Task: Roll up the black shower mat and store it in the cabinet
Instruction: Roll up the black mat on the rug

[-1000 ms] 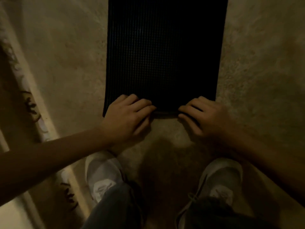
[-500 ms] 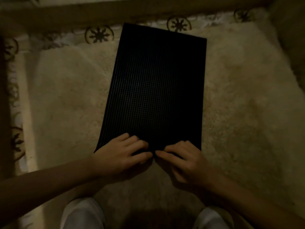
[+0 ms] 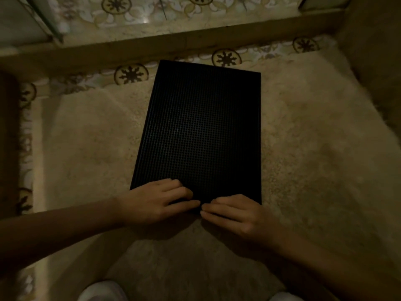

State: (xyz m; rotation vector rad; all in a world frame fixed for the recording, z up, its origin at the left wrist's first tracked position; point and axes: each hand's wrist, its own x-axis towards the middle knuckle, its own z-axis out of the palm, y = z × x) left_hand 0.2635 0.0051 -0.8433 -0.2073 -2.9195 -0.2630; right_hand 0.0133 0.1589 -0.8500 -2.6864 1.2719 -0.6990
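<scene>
The black shower mat [image 3: 199, 131] is a dark rectangle with a fine grid texture, lying flat on a beige rug [image 3: 86, 148]. Its far edge reaches the patterned tiles. My left hand [image 3: 156, 200] rests on the mat's near left edge with fingers curled over it. My right hand [image 3: 232, 213] grips the near edge just to the right, fingertips almost touching the left hand's. The near edge under both hands is hidden, so any roll there cannot be made out. No cabinet is visible.
A raised tan sill [image 3: 173, 42] crosses the top, with flower-patterned floor tiles [image 3: 132, 74] before and beyond it. A wall or panel [image 3: 373, 61] rises at the right. My white shoe tips [image 3: 102, 292] show at the bottom edge.
The view has tilted up and away, so the whole mat and the sill now show. My hands have come closer together at the mat's near edge.
</scene>
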